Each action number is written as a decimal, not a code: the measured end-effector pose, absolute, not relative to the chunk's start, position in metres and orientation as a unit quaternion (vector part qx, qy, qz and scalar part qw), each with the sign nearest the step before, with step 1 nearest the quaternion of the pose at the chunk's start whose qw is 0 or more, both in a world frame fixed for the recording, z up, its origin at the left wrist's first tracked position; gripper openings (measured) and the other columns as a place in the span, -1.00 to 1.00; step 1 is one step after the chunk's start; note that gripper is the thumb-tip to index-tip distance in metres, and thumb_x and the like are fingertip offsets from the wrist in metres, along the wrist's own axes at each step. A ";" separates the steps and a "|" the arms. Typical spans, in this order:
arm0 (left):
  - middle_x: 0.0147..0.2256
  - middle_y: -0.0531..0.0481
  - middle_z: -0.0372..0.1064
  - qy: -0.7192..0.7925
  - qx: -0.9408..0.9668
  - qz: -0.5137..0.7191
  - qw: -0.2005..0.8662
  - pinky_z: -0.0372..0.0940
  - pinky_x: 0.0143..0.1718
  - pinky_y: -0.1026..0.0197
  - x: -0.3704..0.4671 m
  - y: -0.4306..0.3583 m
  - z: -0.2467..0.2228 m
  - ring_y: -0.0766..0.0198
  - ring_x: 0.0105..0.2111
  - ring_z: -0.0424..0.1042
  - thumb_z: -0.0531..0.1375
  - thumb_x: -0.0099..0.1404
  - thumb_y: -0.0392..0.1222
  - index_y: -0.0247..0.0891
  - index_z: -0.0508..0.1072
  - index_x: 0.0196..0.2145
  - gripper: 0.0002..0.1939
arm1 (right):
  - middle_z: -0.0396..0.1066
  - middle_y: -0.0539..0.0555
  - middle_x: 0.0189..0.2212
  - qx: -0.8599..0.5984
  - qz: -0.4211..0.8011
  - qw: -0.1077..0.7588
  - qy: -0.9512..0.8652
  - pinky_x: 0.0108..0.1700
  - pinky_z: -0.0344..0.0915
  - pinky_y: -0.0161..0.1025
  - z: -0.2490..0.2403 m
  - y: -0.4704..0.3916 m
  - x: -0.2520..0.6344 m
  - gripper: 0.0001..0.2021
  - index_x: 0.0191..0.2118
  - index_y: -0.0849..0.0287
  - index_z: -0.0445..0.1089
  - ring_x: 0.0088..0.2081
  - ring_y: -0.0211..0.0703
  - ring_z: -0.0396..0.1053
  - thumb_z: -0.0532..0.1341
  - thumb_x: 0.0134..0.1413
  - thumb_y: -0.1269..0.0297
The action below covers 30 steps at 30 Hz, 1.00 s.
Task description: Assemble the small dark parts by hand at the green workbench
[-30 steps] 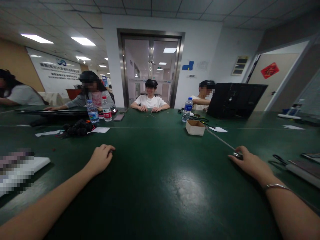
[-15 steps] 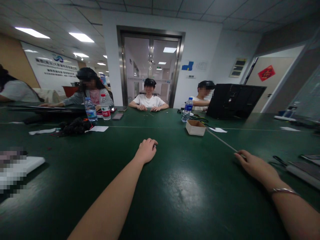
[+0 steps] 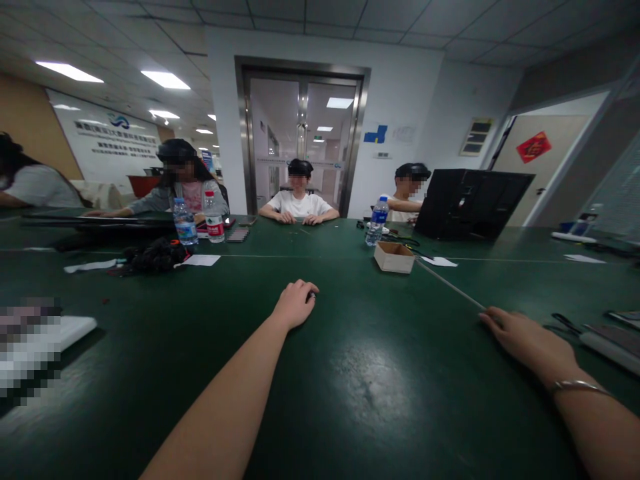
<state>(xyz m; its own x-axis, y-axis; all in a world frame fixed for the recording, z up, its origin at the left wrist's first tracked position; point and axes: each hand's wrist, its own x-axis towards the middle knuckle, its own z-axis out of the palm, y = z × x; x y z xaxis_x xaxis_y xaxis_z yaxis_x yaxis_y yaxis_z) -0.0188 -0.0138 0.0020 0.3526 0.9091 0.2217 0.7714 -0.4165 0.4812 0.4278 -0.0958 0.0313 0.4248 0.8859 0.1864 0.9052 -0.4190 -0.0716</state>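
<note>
My left hand [image 3: 296, 304] rests on the green table [image 3: 380, 440] near its middle, fingers curled together. A small dark bit shows by its thumb and index finger, too small to name. Out to the right, my right hand [image 3: 530, 341] lies low on the tabletop with its fingers bent inward and a metal bracelet [image 3: 583, 386] at the wrist. A thin pale line [image 3: 450, 285] runs from near the open cardboard box [image 3: 394, 262] to the right fingertips; I cannot tell whether it is a table seam or a held strip. What the right fingers close on is hidden.
Bottles [image 3: 215, 220] and a black bundle [image 3: 156, 257] stand at the back left. Another bottle [image 3: 377, 222] and a black monitor [image 3: 473, 203] are beyond the box. A person [image 3: 299, 205] sits opposite, others to the sides. A grey device [image 3: 613, 347] lies at far right.
My right hand has slid slightly to the right and down, its fingers bent more. The left hand stays in nearly the same place. The whole view has shifted a little.
</note>
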 end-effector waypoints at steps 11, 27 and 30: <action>-0.01 -0.07 0.31 0.517 0.808 0.233 0.159 0.19 0.05 0.04 -0.019 -0.017 0.005 0.11 0.01 0.26 -0.03 0.30 -0.12 -0.12 0.40 -0.05 -0.67 | 0.25 0.37 0.02 -0.876 -0.057 -0.001 -0.480 -0.15 0.20 0.09 0.038 -0.104 0.400 -0.52 0.06 0.08 0.28 0.01 0.37 0.23 -0.18 0.21 0.03; -0.07 -0.12 0.34 0.504 0.793 0.288 0.183 0.15 0.01 -0.01 -0.020 -0.012 -0.002 0.02 -0.05 0.28 0.05 0.25 -0.13 -0.12 0.46 -0.12 -0.71 | 0.25 0.47 -0.04 -0.906 -0.067 0.051 -0.416 -0.34 0.13 -0.05 0.038 -0.100 0.412 -0.52 -0.01 0.20 0.37 -0.04 0.31 0.27 -0.18 0.22 0.13; -0.10 -0.12 0.36 0.494 0.783 0.319 0.203 0.14 0.02 0.00 -0.020 -0.009 -0.006 0.02 -0.07 0.29 0.09 0.21 -0.14 -0.12 0.48 -0.16 -0.73 | 0.26 0.48 -0.08 -0.905 -0.083 0.061 -0.413 -0.36 0.09 -0.07 0.035 -0.099 0.411 -0.54 -0.01 0.23 0.39 -0.09 0.25 0.29 -0.13 0.22 0.14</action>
<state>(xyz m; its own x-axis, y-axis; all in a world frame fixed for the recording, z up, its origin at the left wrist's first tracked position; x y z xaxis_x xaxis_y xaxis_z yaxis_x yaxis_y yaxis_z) -0.0202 -0.0091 -0.0060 0.3081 0.9031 0.2990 0.6441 -0.4293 0.6331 0.4114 -0.0994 0.0351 0.6442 0.7379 0.2012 0.7582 -0.6507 -0.0409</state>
